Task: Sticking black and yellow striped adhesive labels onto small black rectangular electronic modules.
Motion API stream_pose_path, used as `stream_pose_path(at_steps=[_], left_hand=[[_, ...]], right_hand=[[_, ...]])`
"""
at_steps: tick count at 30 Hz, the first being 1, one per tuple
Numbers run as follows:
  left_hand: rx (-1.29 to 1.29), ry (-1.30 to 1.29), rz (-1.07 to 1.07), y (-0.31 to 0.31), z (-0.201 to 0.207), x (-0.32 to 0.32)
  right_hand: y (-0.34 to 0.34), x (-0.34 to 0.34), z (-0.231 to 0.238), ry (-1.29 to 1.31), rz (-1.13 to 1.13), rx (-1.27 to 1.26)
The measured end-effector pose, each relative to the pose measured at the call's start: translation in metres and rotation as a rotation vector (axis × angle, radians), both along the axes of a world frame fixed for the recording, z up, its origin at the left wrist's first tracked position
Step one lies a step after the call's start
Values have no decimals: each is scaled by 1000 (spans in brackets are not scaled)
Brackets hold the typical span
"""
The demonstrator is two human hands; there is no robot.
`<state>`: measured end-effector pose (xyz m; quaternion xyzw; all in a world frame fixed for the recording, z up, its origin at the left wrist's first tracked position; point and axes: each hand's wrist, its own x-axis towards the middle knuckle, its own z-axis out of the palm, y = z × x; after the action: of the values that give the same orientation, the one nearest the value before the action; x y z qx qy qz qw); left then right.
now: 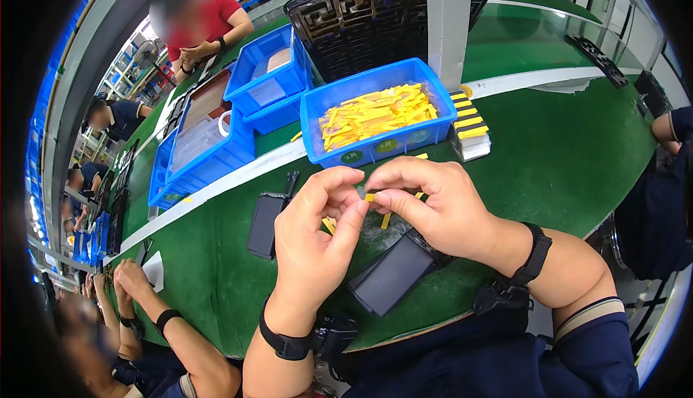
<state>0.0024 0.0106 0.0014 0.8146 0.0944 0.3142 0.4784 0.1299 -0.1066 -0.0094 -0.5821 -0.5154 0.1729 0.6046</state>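
Observation:
My left hand point(312, 228) and my right hand point(449, 199) meet above the green bench. Thumbs and fingertips of both pinch a small yellow strip point(370, 198), mostly hidden by the fingers. Below my right hand, a loose yellow strip point(385, 222) lies on the bench, and another yellow piece point(328, 225) shows behind my left fingers. Close to my right wrist lies a stack of flat black rectangular pieces point(390, 277). Left of my left hand is a similar dark rectangular piece point(266, 225) with a narrow black part at its top.
Beyond my hands stands a blue bin point(339, 156) heaped with yellow strips point(382, 113). A striped yellow-and-black stack point(471, 127) is beside it. More blue bins point(209, 159) stand to the left, near a grey post point(445, 29). A co-worker's hands point(130, 279) rest at the lower left.

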Motion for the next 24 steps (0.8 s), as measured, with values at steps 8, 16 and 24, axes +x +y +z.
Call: stream_pose_path(at_steps=[8, 16, 24], left_hand=[[-538, 203, -17, 43, -23, -2], [-486, -38, -140, 0, -5, 3], [-256, 312, 120, 45, -21, -5]], right_hand=[[3, 16, -1, 130, -201, 20], [4, 2, -2, 470, 15, -40], [-2, 22, 10, 411, -116, 94]])
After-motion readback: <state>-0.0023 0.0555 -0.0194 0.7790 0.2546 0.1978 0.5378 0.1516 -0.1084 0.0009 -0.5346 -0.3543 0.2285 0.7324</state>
